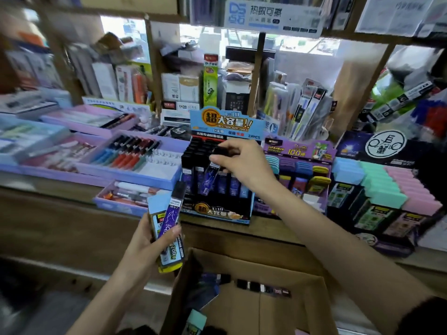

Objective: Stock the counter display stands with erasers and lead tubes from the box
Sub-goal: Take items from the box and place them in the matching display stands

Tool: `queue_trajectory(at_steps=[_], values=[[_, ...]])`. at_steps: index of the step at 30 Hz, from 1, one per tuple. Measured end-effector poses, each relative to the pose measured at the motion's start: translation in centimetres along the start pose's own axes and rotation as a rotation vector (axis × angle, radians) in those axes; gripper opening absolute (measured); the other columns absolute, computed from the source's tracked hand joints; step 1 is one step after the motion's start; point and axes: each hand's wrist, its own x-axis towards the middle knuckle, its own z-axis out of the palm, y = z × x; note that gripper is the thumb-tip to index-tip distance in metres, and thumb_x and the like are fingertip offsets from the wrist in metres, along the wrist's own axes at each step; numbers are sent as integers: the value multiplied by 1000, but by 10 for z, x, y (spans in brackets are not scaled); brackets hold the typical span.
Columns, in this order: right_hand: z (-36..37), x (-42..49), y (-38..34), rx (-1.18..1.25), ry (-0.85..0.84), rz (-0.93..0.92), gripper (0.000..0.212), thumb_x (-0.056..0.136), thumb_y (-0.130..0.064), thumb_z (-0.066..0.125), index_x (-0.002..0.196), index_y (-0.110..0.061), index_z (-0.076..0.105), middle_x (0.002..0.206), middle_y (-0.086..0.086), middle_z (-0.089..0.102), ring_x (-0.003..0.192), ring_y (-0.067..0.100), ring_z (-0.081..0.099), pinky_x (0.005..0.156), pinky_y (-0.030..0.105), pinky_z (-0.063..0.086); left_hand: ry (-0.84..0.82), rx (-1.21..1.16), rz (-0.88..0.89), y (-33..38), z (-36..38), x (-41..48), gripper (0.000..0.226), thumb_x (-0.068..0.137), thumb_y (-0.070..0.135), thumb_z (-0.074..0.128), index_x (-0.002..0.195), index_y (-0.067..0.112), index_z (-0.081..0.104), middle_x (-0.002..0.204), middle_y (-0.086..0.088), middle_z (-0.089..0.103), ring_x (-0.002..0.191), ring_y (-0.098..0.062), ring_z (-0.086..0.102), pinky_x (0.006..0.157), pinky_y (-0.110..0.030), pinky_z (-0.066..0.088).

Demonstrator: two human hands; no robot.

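Slotting a lead tube [208,181] into the lead stand [217,213] on the bench [48,184]

Gripping a spare purple tube [172,211] and a pale blue pack [154,213] in the left hand [145,240]; pinching the black cap of the slim purple lead tube, tilted, low end among the front rows, with the right hand [242,163]; next, probably straightening it, then pressing down into 1 free slot; further right, an eraser stand [387,189].
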Motion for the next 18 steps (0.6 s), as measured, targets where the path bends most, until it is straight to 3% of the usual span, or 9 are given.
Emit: queue_trajectory(at_steps=[2, 7, 10, 12, 15, 18], values=[[14, 5, -2, -19, 24, -32, 12, 78, -16, 75, 81, -23, 66, 66, -13, 62, 49, -7, 57, 48, 8, 44, 15, -4, 6, -1, -10, -1, 46, 70, 19, 68, 114, 24, 56, 98, -6, 70, 85, -20, 69, 63, -29, 57], [37, 9, -2, -196, 48, -69, 16, 76, -23, 77, 90, -16, 74, 65, -23, 56, 58, -6, 54, 68, 25, 51, 29, -2, 18, -4, -21, -1, 43, 71, 22, 67, 113, 23, 55, 98, -5, 70, 87, -19, 68, 71, -35, 55], [41, 7, 0, -253, 61, -113, 21, 76, -23, 77, 94, -13, 74, 65, -26, 53, 59, -16, 52, 63, 11, 43, 12, -6, 25, -6, -24, 0, 46, 71, 24, 67, 114, 24, 54, 94, -1, 71, 86, -17, 68, 68, -31, 55], [39, 6, 1, -279, 60, -119, 23, 77, -23, 76, 97, -13, 74, 69, -20, 58, 62, -10, 55, 64, 10, 44, 4, -22, 20, -7, -26, 1, 47, 71, 23, 67, 116, 23, 53, 94, 0, 71, 86, -17, 69, 67, -29, 56], [34, 5, 0, -290, 65, -100, 20, 79, -21, 74, 97, -13, 73, 79, -3, 67, 71, 10, 62, 74, 30, 53, -2, -35, 16, -8, -28, 1, 49, 72, 23, 68, 118, 25, 52, 95, -1, 71, 88, -18, 68, 70, -31, 56], [30, 6, 0, -284, 85, -100, 19, 79, -20, 74, 96, -13, 73, 78, -2, 68, 68, 9, 61, 74, 34, 53, -13, -32, 15, -9, -30, 0, 50, 70, 27, 69, 118, 28, 53, 98, -1, 70, 92, -19, 68, 72, -31, 56]])
